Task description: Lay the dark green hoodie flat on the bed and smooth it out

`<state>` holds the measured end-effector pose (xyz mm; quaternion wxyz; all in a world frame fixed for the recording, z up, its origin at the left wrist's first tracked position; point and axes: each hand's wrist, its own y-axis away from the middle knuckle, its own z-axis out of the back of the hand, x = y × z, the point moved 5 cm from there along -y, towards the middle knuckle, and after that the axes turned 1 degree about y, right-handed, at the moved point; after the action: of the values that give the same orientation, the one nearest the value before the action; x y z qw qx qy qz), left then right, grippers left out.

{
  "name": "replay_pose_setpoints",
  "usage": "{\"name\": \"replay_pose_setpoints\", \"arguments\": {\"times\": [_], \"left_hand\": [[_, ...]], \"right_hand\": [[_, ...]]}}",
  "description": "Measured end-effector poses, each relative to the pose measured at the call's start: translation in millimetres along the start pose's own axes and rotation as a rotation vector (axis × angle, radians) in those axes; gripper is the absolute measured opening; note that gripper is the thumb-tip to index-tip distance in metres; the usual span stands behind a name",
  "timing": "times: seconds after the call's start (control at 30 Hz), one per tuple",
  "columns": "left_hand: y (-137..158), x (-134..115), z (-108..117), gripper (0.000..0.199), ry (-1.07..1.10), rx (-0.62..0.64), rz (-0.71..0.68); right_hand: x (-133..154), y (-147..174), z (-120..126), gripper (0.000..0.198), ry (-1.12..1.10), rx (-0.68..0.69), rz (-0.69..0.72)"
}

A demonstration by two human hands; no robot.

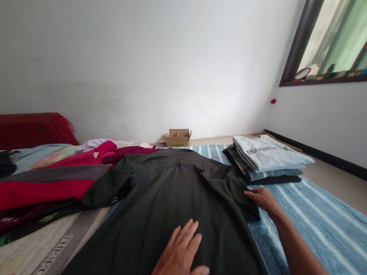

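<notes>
A dark green shirt (172,194) lies spread flat on a blue striped mat (309,214). My left hand (180,252) rests palm down on the shirt's lower middle, fingers spread. At the shirt's right sleeve, my right hand (262,198) touches the sleeve edge with its fingertips; whether it pinches the cloth is unclear.
A stack of folded shirts (266,158), a pale grey one on top, sits at the right rear of the mat. Unfolded red, maroon and grey clothes (51,179) are heaped at the left. A small cardboard box (177,138) stands by the far wall. Bare floor lies right.
</notes>
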<state>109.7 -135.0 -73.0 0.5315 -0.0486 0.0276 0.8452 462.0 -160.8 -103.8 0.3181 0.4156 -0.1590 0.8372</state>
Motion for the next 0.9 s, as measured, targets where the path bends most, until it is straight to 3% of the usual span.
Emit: {"name": "replay_pose_setpoints", "arguments": {"times": [0.1, 0.2, 0.37, 0.5, 0.63, 0.73, 0.9], "left_hand": [[-42.0, 2.3, 19.1, 0.057, 0.085, 0.071, 0.175], [-79.9, 7.3, 24.9, 0.052, 0.143, 0.095, 0.21], [-135.4, 39.8, 28.9, 0.034, 0.161, -0.092, 0.212], [-182.2, 66.8, 46.9, 0.024, 0.073, -0.184, 0.266], [-236.5, 80.9, 60.1, 0.023, 0.015, -0.176, 0.304], [-276.6, 79.9, 55.7, 0.022, -0.007, -0.112, 0.277], [-329.6, 62.7, 35.3, 0.052, -0.006, 0.027, 0.134]], "right_hand": [[4.0, -1.7, -4.9, 0.019, -0.065, 0.024, -0.005], [8.1, 1.4, -5.8, 0.021, -0.196, 0.003, -0.007], [6.7, 6.6, -11.5, 0.025, -0.79, 0.008, -0.1], [11.4, 8.9, -26.1, 0.026, -1.039, 0.168, -0.147], [19.1, 13.2, -36.0, 0.026, -1.158, 0.254, -0.168], [24.2, 14.8, -37.9, 0.026, -1.188, 0.272, -0.122], [29.7, 13.4, -38.0, 0.027, -1.201, 0.311, -0.055]]}}
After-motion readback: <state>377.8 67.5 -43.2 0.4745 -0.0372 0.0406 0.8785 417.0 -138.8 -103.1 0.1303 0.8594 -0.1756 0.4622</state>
